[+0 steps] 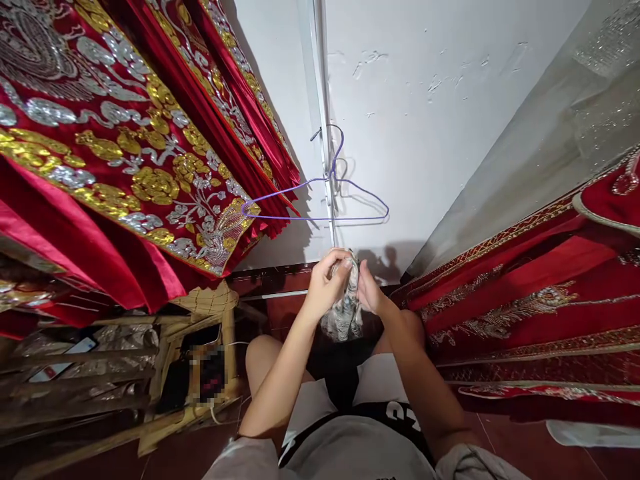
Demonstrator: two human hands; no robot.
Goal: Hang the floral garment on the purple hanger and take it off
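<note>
A bunched piece of pale grey-white patterned cloth point(343, 323) hangs down between my hands, above my lap. My left hand point(327, 283) is closed on its upper part, thumb and fingers pinching the gathered edge. From the other side, my right hand point(370, 288) has its thumb raised and its fingers curled against the cloth, partly hidden by it. Just above both hands, a thin purple clothes hanger point(300, 218) hangs bare from a hook on the wall rail.
Red garments with gold and silver embroidery point(155, 187) hang at the left. More beaded red fabric point(525, 307) hangs at the right beside a sheer pale veil point(600, 113). A bamboo stand point(227, 327) at lower left bears a blurred device and cable. The white wall point(425, 100) is ahead.
</note>
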